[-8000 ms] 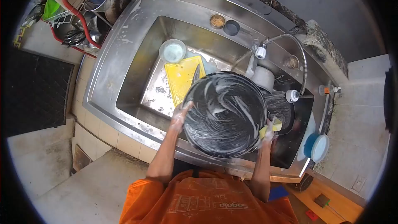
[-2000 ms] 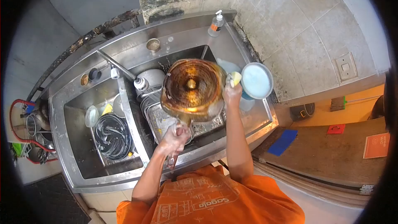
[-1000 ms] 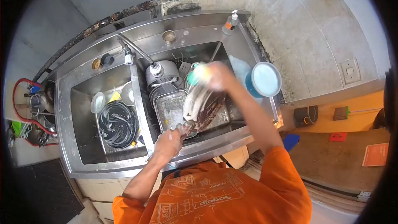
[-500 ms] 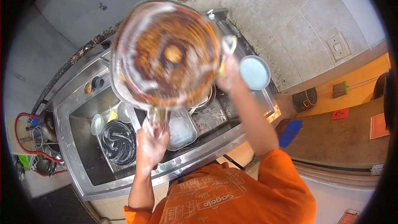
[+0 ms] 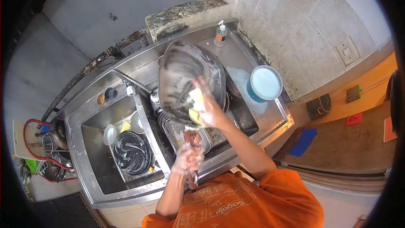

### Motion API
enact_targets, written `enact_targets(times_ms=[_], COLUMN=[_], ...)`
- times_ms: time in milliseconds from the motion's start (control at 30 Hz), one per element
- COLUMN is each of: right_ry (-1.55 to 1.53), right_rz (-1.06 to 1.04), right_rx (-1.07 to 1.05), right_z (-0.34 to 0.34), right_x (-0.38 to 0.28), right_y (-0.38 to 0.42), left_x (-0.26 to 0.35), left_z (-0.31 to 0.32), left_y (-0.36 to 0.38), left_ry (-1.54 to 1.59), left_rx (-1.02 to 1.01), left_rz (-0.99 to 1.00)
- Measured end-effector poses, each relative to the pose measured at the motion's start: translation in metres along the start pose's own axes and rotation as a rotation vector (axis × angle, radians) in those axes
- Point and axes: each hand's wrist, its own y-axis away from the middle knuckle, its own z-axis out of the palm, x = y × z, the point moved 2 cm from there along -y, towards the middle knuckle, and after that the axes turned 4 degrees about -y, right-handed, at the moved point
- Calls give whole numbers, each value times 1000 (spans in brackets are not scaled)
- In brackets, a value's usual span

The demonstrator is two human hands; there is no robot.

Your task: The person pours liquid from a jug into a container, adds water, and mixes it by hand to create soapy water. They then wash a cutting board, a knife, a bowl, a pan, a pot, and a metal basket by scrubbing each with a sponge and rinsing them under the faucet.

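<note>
A large dark pan [image 5: 177,71] with soap suds smeared over its inner face is held up over the sink, its handle pointing down toward my body. My left hand [image 5: 188,158] is wrapped round the soapy handle. Against the pan's lower right inside, my right hand [image 5: 209,110] presses a yellow and white sponge [image 5: 196,105]. Part of the pan's face is blurred by motion.
The left basin [image 5: 99,160] holds a soapy black pan [image 5: 133,153] and small bowls. A wire-like tray [image 5: 174,133] lies below the held pan. On the right ledge stand a tub of bluish suds [image 5: 265,82] and a pump bottle [image 5: 220,34].
The pan has turned from its brown, ringed side to its dark inner side and come lower. My right hand has moved from the rim onto the inner face with the sponge.
</note>
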Motion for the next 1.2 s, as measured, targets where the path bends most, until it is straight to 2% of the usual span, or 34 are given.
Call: enact_targets(times_ms=[33,100,133,167,233,300,333,367,400,433,467,500,533,567,633,667,700,767,800,833,900,933,967,1033,1067,1100,1133,1167,1200], right_ry=[432,1238,1320,1494,1426,1413,1592,1620,1576,1570,1761,1749,1543,1326,351,630,906,863,637,400,668,663,692,437,53,392,228,653,525], right_rz=[-303,-427,-252,-409,-638,-500,-533,-430,-156,-382,-425,-508,-580,-626,112,-22,-173,-388,-53,260,171,-87,-80,455,669,360,441,304,575], right_rx=[-75,296,336,536,282,-245,-519,-611,-412,-153,-91,-83,-118,-147,-303,-533,-748,-993,-1005,-975,-868,-803,-760,-614,-304,-360,-270,-213,6], right_z=[-28,-40,-14,-7,22,48,36,18,6,-30,-29,-4,15,32,38,61,86,127,132,132,89,81,61,23,23,2,-10,-29,-66], right_x=[22,6,-19,-7,31,34,36,38,35,63,55,46,54,69,147,156,158,144,154,163,232,235,237,244,221,214,194,180,186], right_y=[-14,-35,-36,-44,-46,-8,4,4,-1,-13,-21,-19,-16,-4,23,51,75,91,93,102,114,114,110,107,108,104,102,104,110], left_x=[-5,-21,-27,-28,-27,-23,-24,-25,-23,-16,-11,-6,-5,-8,1,-4,-4,-25,-22,-20,-12,-4,3,36,45,53,59,40,42], left_z=[-6,-22,-25,-22,-15,-31,-48,-62,-70,-68,-63,-59,-58,-64,-61,-84,-90,-143,-148,-150,-159,-170,-181,-203,-219,-240,-259,-363,-366], left_y=[4,6,7,10,14,19,26,38,51,64,74,84,92,104,130,143,158,187,208,228,254,259,261,242,239,235,227,239,228], left_ry=[-1,147,187,194,59,86,107,136,42,148,99,57,-67,-61,-70,-34,96,-179,-92,-17,-156,-283,-412,-559,-765,-979,-1138,-1479,-1391], left_rx=[-1,-111,-68,-62,70,73,89,112,146,0,18,42,158,97,151,97,190,229,364,487,737,935,1134,1396,1472,1542,1640,1681,1686], left_rz=[-10,-115,-190,-194,-308,-280,-272,-258,-229,-220,-264,-298,-305,-262,-168,-114,-90,83,130,166,366,310,259,158,139,126,48,91,55])
